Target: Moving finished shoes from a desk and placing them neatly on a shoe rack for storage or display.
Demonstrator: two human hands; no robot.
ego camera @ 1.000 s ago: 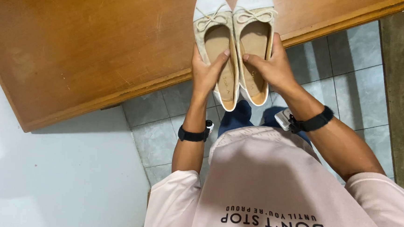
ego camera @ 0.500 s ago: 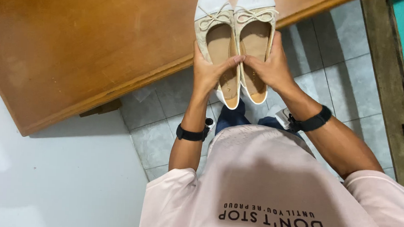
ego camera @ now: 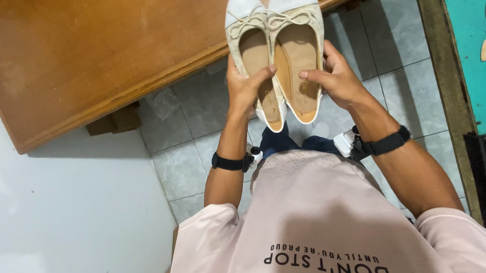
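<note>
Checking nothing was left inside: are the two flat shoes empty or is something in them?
Empty as far as visible: both cream flat shoes show bare tan insoles; only thumbs of the left hand and right hand reach in. Toes hidden.

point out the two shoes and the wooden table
left shoe [ego camera: 255, 53], head view, on its tan insole
right shoe [ego camera: 296, 55], head view, on its tan insole
wooden table [ego camera: 91, 48], head view, on a bare part of its top

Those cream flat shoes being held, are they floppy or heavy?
The cream flat shoes are probably light: each hand, left hand and right hand, holds one with ease. Thin soles and low sides suggest they bend readily. Flat bottoms likely won't roll.
</note>
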